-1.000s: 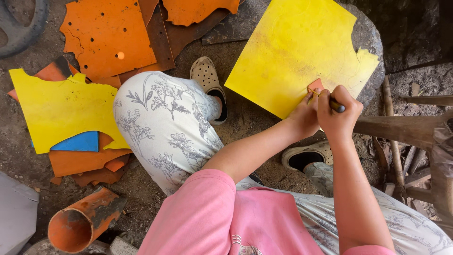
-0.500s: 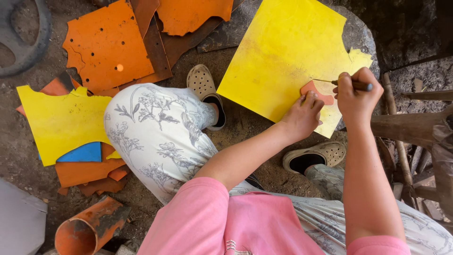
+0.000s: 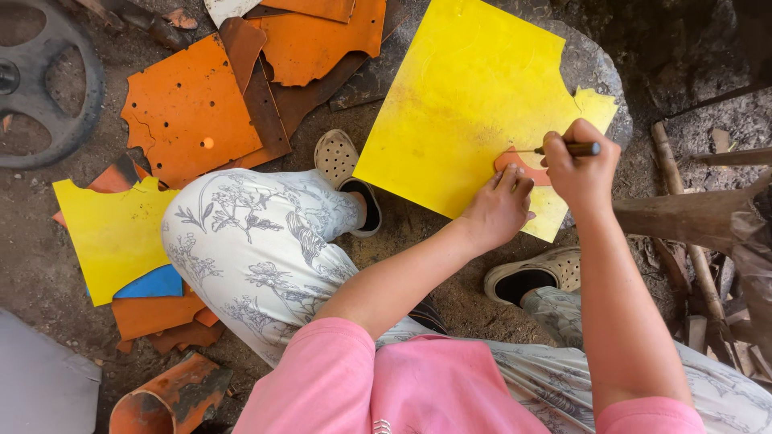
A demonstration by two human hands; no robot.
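Head view: tracing under way.
Left hand (image 3: pixel 500 210): flat, pinning the orange template (image 3: pixel 523 165) on my yellow sheet (image 3: pixel 466 104).
Right hand (image 3: pixel 581 165): clamped on pen (image 3: pixel 567 149), 3 o'clock of template.
Left: outline unfinished, I judge.

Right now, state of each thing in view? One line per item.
Left hand: pressed flat on small orange template.
Right hand: closed around a pointed tool.
Pointed tool: tip at the template's edge.
Small orange template: lying on the yellow sheet.
Yellow sheet: flat on stone, right edge ragged.
Orange sheet: on the ground, punched with holes.
Orange pipe: lying on its side.
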